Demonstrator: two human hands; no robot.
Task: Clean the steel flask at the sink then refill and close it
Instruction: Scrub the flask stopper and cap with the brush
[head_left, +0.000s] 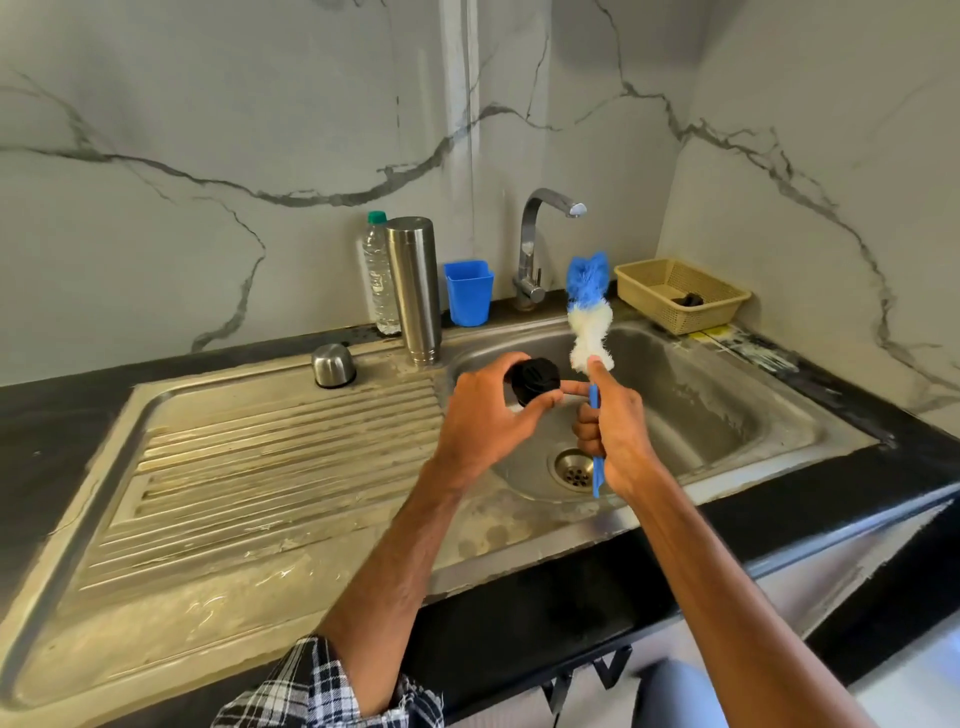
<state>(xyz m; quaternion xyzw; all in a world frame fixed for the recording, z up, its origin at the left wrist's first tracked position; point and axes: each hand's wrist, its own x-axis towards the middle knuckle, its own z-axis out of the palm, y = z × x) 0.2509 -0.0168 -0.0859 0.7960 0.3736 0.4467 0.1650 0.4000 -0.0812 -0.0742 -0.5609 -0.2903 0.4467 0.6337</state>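
I think I am cleaning the lid. My left hand (488, 410) is pinching the black lid (535, 379) over the sink (701, 395), and my right hand (615, 431) is gripping the brush (589, 322). The steel flask (414, 291) is standing far, left of the bowl. Next, the brush needs rubbing on the lid.

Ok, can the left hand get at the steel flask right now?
Probably yes for reach: the flask stands just beyond the left hand on the draining board, with nothing between them. But that hand is pinching the black lid, so it would likely have to set it down first to grip.
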